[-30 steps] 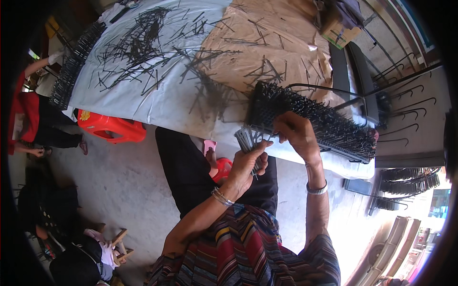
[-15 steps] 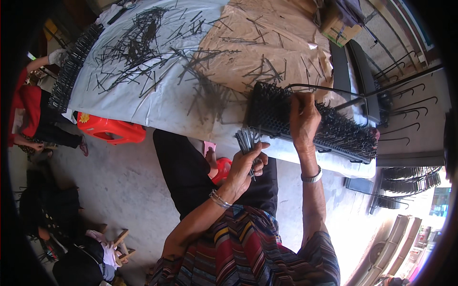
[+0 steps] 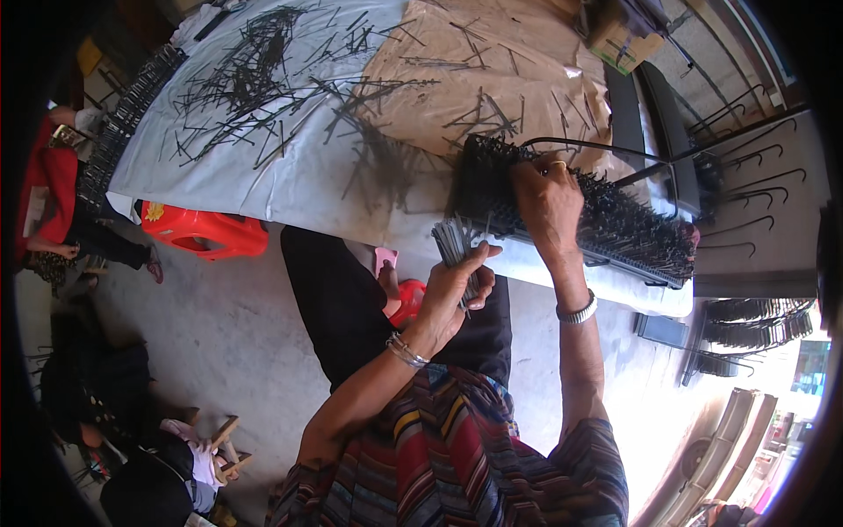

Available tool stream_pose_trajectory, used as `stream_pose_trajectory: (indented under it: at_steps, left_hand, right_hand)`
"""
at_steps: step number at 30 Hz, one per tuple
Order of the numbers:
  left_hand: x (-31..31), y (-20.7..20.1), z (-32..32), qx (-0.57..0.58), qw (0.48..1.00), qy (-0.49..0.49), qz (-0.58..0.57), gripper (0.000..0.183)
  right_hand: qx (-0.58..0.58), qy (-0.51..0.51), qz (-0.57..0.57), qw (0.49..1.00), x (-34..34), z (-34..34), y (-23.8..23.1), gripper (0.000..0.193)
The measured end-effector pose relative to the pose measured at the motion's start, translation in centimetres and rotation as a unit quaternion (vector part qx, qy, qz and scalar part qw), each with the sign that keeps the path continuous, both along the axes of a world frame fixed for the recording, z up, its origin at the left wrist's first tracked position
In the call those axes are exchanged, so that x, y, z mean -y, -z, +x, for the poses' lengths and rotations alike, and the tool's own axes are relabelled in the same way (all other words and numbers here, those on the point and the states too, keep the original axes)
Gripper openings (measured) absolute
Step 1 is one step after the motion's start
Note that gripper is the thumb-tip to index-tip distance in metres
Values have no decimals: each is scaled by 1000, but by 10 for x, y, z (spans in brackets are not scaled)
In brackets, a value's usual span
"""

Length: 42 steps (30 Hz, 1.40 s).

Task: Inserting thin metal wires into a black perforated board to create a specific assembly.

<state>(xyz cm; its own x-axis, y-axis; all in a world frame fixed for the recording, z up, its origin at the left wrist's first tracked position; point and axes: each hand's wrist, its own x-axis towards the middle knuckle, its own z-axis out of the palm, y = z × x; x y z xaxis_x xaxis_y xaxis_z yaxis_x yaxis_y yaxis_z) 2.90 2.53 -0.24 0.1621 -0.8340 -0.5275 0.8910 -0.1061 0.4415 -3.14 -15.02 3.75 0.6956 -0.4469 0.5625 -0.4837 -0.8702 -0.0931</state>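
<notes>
My left hand is closed around a bundle of thin grey metal rods, just off the near edge of the table. Its thumb lies across the bundle, and the rods stick out above and below the fist. Over the left part of a long black perforated rack, my right hand is bent down with its fingers pinched together. Whatever those fingers hold is hidden behind the hand. Dark thin pieces stand densely packed in the rack, which sits along the table's near right edge.
Loose dark rods lie scattered over the table's pale and brown sheeting. A cardboard box stands at the far right, near wall hooks. A red stool is at the left; a person in red is beyond.
My right hand has shifted left along the rack, and its fingers now point down among the packed pieces. My left hand keeps the bundle in nearly the same place.
</notes>
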Motion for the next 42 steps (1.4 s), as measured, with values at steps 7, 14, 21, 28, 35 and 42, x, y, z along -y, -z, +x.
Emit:
stream_pose_trajectory:
  at_steps: [7,14,21,28,35,42]
  left_hand:
    - [-3,-2,2,1,1000,15,-2,39]
    - [6,-8,-5,34,999,14,11,39]
    - [10,-6,-2,51,997,60,5,36]
    - [27,-12,3,82,997,9,3,37]
    - [27,20,-3,8,999,-23,37,29]
    - [16,25,4,-8,999,-36,-2,32]
  right_hand:
    - [58,-49,279,957,-25,-17,-16,15]
    - [105,-75,560,819,-35,-34,-28,11]
    - [55,-72,557,825,-29,-34,-23,11]
    - [220,-13,480,849,-26,-37,-40,8]
    - [222,58,254,940,-10,-22,-9,7]
    - [202,51,212,955,-6,-8,12,8]
